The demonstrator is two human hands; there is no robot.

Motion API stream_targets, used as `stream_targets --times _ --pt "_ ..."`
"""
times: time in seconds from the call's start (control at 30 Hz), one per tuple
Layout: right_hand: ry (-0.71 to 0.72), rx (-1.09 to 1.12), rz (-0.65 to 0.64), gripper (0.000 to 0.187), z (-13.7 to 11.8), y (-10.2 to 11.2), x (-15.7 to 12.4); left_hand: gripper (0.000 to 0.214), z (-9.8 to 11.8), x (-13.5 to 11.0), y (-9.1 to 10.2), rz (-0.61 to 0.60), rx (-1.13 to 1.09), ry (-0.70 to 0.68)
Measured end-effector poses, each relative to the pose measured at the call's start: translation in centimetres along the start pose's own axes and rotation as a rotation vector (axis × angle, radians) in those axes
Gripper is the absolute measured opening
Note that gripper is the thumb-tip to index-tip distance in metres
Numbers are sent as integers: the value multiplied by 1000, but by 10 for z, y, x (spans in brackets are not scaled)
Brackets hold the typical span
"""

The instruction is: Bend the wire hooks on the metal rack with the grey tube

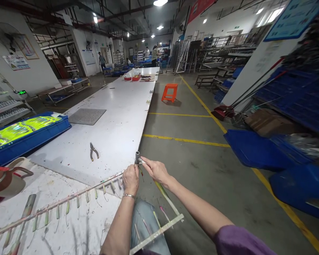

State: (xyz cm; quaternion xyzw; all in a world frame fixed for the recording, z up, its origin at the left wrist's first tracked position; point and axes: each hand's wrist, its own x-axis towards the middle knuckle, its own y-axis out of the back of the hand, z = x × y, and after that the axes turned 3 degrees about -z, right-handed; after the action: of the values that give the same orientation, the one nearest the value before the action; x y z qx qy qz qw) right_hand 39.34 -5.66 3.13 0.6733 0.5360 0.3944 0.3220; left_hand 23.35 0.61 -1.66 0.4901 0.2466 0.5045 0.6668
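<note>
Purple cloth sleeve [240, 241] foremost. Right hand [157, 171] and left hand [130, 180], fingers curled, grip the paint-crusted, hook-lined metal rack [91, 188] beside its hollow grey tube [137, 158]; rack spans paint-flecked white tabletop [51, 183] and denim lap [147, 209]. Leftward, I see blue plastic crate [48, 135] holding glossy yellow-green pieces [18, 130].

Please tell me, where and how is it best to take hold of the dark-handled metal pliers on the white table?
Probably by both dark, curved handles of the metal pliers, coming from the person's side and above: the handles spread apart toward the person, while the jaws point away, and the pliers lie flat, so a palm could close over both.
</note>
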Motion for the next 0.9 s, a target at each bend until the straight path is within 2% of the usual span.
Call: stream_targets --times 0.13,0.27,0.33,0.47,0.53,0.63,0.67,0.8,0.9 --pt "33 19 162 51 1 -1 -1 27 1 -2 -4 1 -10 -20" --pt "31 -44 71 45 4 -6 -6 25 2 -3 -9 -4 10 -26" --pt "10 -54 76 45 5 -7 -9 25 2 -3 -10 1 16 -37" --pt "62 8 267 50 4 -8 -13 28 3 -2 -5 -10 11 -6" --pt "79 -43 235 49 5 -9 -12 28 4 -1 -3 -27 17 19" --pt "61 -150 109 43 9 -10 -10 26 5 0 -3 -35 24 25" --pt "57 -151 119 42 10 -10 -9 26 5 0 -3 -31 25 19" --pt "104 -37 312 49 13 -10 -12 30 5 0 -4 -22 28 7" --pt "152 -63 231 46 15 -14 -13 30 5 0 -3 -39 32 19"
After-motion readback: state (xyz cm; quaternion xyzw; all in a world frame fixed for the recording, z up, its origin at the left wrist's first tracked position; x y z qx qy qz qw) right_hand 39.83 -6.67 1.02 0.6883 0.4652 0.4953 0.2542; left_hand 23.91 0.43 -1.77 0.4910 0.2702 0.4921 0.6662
